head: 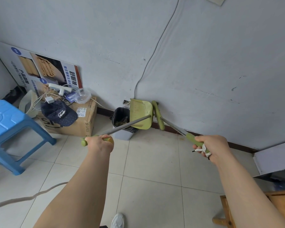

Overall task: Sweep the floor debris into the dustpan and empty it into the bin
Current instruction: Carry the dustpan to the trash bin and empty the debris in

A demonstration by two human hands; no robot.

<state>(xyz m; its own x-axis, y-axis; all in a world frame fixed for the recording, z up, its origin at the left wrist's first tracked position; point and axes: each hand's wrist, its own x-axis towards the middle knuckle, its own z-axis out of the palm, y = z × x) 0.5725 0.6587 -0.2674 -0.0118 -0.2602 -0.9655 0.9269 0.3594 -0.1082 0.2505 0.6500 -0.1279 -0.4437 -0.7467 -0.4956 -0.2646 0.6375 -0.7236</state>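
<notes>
The job looked close to its end. The pale beige tiled floor (151, 162) across the lower half of the frame showed no loose debris that I could make out. The yellow-green plastic dustpan (141, 112) was raised above centre frame, tipped on end with its open face towards the camera. Its lower lip hung over the right-hand edge of the small pale grey bin with a black liner (120, 115), which stood on the floor against the wall. Brownish refuse lay inside the liner. The pan's inside looked bare, though fine dust would be too small to tell. So I judged the sweeping done and the emptying either under way or just finished. What seemed left was a last shake and putting the tools away.

The left grip (99, 143), left of centre, was clamped knuckles-up round the green end of the dustpan's long grey metal shaft (125, 125). That forearm reached up from the bottom edge, and the shaft ran up and to the right to the pan. The right grip (211, 146), at right of centre, was wrapped round the green sleeve of the broom handle (176, 127), where a white cord (203, 149) was knotted. The handle ran up-left to the yellow-green broom head (158, 115), which sat just beside the dustpan by the wall.
</notes>
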